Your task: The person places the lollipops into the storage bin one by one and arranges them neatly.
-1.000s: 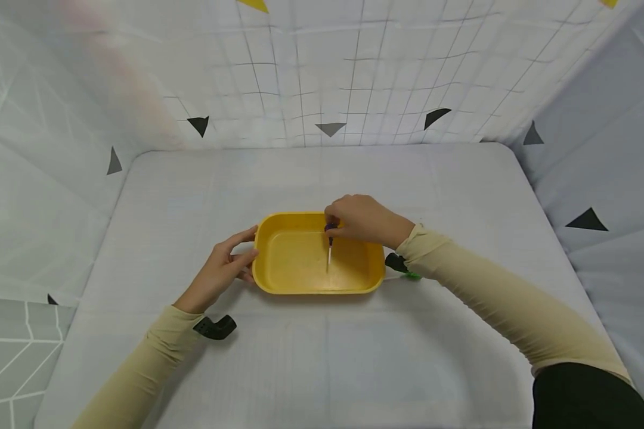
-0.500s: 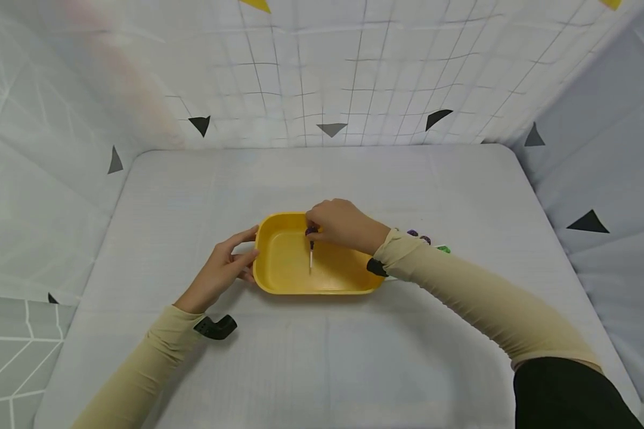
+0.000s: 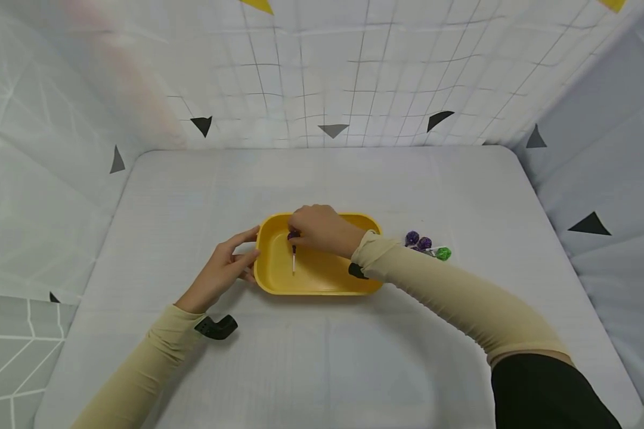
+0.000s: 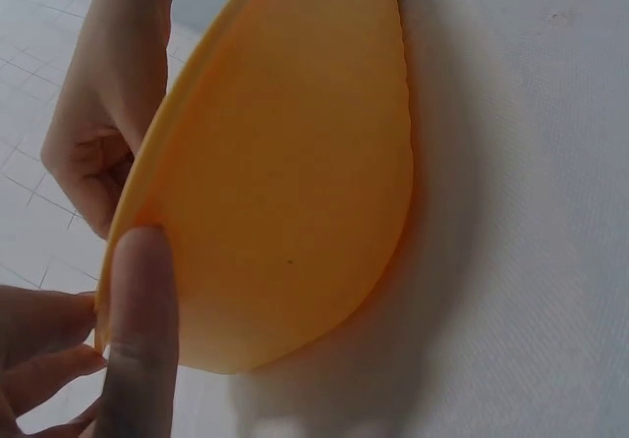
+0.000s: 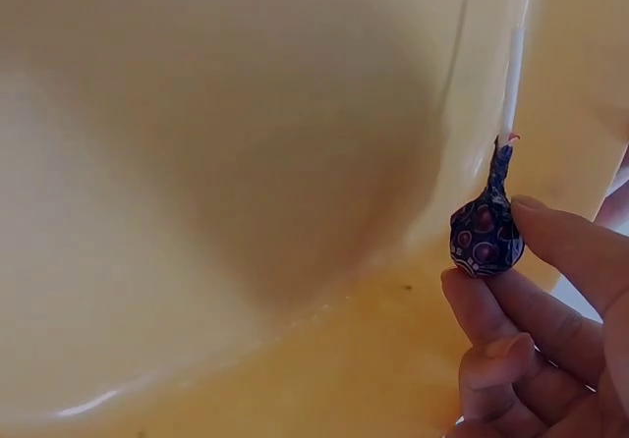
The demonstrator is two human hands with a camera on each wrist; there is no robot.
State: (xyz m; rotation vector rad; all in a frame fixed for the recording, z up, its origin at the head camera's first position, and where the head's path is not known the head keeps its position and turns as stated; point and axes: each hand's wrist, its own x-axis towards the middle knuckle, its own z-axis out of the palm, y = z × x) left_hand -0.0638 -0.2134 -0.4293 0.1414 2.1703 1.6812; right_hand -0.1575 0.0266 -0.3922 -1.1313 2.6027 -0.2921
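Observation:
A yellow tray (image 3: 322, 289) sits on the white table, with my left hand (image 3: 220, 271) at its left end. That hand holds the rim, some fingertips at the edge and one finger (image 4: 144, 310) against the outer wall in the left wrist view. My right hand (image 3: 322, 229) reaches over the tray's left half. Between thumb and fingertips it pinches a lollipop (image 5: 486, 234) by its round head, wrapped in dark purple patterned paper. The white stick (image 5: 513, 80) points away from the fingers in the right wrist view and downward in the head view.
To the right of the tray lie several wrapped lollipops, among them a purple one (image 3: 412, 238) and a green one (image 3: 443, 254). The right forearm partly covers this group. White sheets with dark triangle marks (image 3: 590, 224) surround the table.
My right hand has moved left across the tray with the lollipop in its grip. The lollipops on the right have come into view from behind the forearm. My left hand stays at the rim.

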